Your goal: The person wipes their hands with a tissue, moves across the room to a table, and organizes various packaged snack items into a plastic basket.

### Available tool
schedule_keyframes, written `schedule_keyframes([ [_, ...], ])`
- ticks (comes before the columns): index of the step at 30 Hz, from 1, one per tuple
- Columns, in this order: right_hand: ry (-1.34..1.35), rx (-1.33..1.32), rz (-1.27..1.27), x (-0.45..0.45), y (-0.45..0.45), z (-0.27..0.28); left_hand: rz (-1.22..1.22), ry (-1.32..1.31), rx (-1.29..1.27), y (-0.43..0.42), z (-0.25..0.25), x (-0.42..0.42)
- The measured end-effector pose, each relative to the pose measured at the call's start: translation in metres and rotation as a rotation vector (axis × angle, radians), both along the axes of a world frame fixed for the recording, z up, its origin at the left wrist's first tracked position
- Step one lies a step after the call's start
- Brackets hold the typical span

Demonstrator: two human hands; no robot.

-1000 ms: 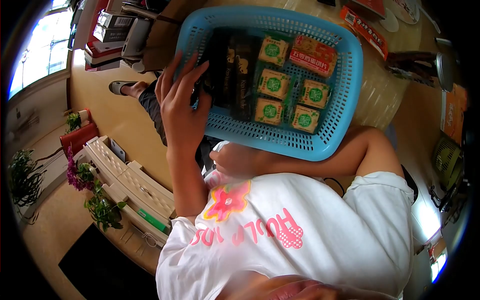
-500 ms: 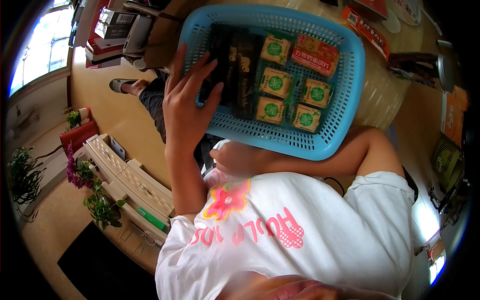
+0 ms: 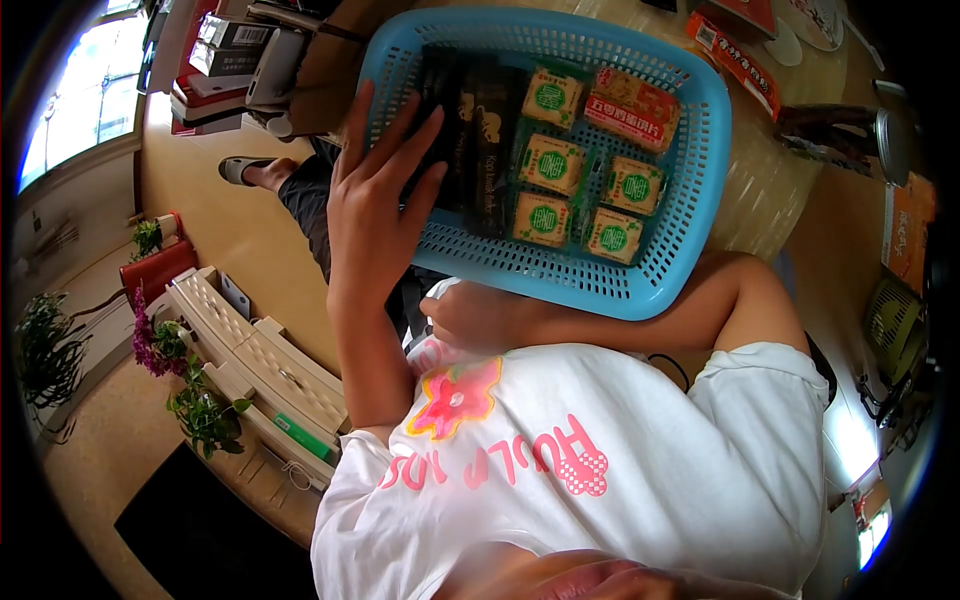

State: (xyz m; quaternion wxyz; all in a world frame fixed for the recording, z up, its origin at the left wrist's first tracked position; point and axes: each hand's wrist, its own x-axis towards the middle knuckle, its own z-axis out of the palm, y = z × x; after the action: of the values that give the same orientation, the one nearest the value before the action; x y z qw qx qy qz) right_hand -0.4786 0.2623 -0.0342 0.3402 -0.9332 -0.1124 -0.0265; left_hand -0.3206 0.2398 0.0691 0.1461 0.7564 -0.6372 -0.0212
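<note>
A blue plastic basket (image 3: 690, 265) with slotted sides stands in front of me. My left hand (image 3: 375, 215) is open over its left end, fingers spread, fingertips beside dark packets (image 3: 490, 150) with gold print; whether it touches them I cannot tell. To the right of these lie several small square packs of biscuits (image 3: 552, 163) with green round labels. A red and yellow snack packet (image 3: 633, 108) lies at the back right inside. My right hand (image 3: 475, 312) rests curled at my belly, below the basket's near rim. It looks blurred, and its palm side is hidden.
An orange-red packet (image 3: 735, 65) lies on the table (image 3: 770, 170) right of the basket. Boxes (image 3: 228, 48) are stacked at the upper left. Plants (image 3: 205, 410) and a pale cabinet (image 3: 265, 350) stand on the left. A green basket (image 3: 895, 315) is at the far right.
My left hand has shifted very slightly, with its fingers moving a little over the basket's left end. My right hand, the basket and its contents stay in place.
</note>
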Motion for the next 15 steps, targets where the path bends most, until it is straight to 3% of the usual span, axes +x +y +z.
schedule_keyframes([
  [15, 0.054, 0.010, 0.033, 0.0009, -0.0012, 0.0026, -0.024, -0.012, -0.019, 0.0011, -0.0017, 0.0009],
])
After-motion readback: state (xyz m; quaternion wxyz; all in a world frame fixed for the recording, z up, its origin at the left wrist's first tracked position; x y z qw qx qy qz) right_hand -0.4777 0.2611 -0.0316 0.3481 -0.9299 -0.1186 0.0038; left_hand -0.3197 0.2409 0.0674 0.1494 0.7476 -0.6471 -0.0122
